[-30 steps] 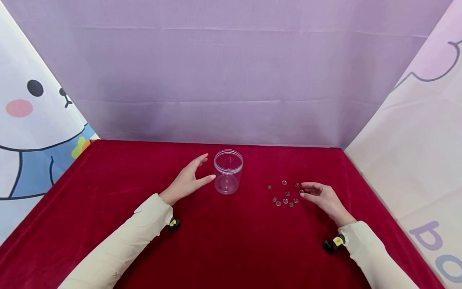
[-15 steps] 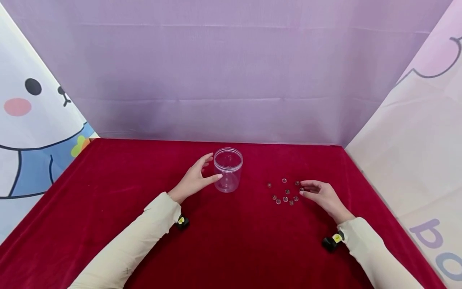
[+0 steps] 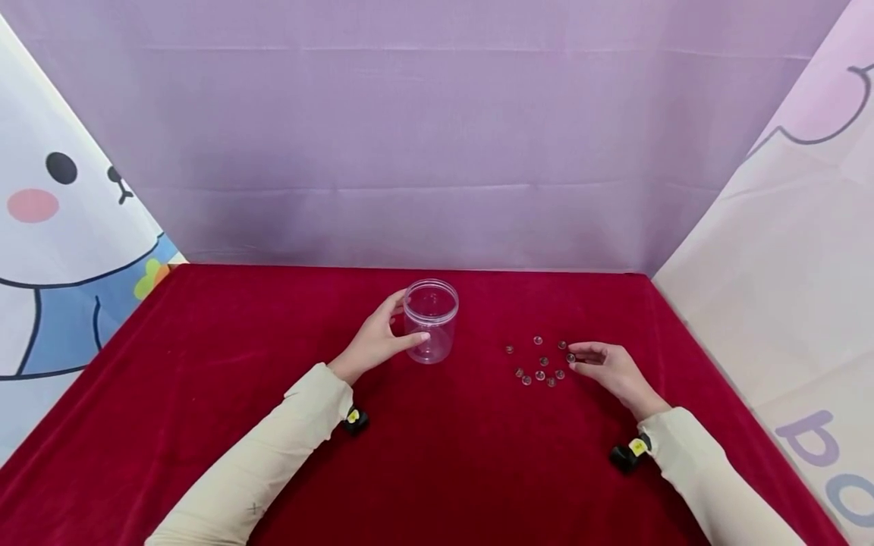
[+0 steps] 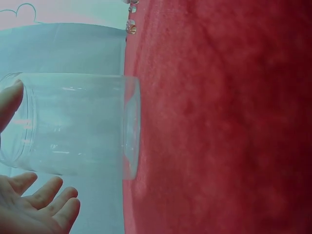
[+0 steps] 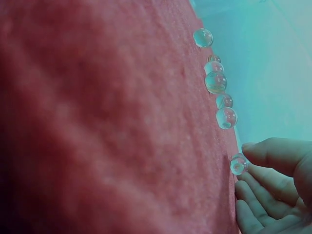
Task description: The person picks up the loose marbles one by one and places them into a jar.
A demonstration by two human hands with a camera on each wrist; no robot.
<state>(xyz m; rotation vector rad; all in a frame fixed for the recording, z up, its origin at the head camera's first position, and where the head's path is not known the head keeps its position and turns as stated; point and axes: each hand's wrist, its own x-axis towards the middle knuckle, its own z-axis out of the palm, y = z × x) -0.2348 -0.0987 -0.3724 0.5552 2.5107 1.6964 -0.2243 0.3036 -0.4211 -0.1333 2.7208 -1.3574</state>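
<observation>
A clear plastic jar (image 3: pixel 430 334) without a lid stands upright on the red cloth. My left hand (image 3: pixel 372 345) is around its left side, thumb in front and fingers behind. In the left wrist view the thumb (image 4: pixel 10 103) overlaps the jar near its rim, while the spread fingers (image 4: pixel 46 195) lie just beside the wall; firm contact does not show. Several clear glass marbles (image 3: pixel 540 375) lie scattered right of the jar. My right hand (image 3: pixel 614 373) rests low at their right edge, thumb and fingers parted around one marble (image 5: pixel 239 165), with no clear squeeze on it.
Red velvet cloth (image 3: pixel 437 455) covers the table. A lilac curtain (image 3: pixel 410 152) hangs behind its back edge. Printed cloths stand at the left (image 3: pixel 68 250) and right (image 3: pixel 785 250). Each wrist carries a small black camera.
My left hand has moved right, from beside the jar to around its left side. My right hand has stayed by the same marble. The jar and marbles have not moved.
</observation>
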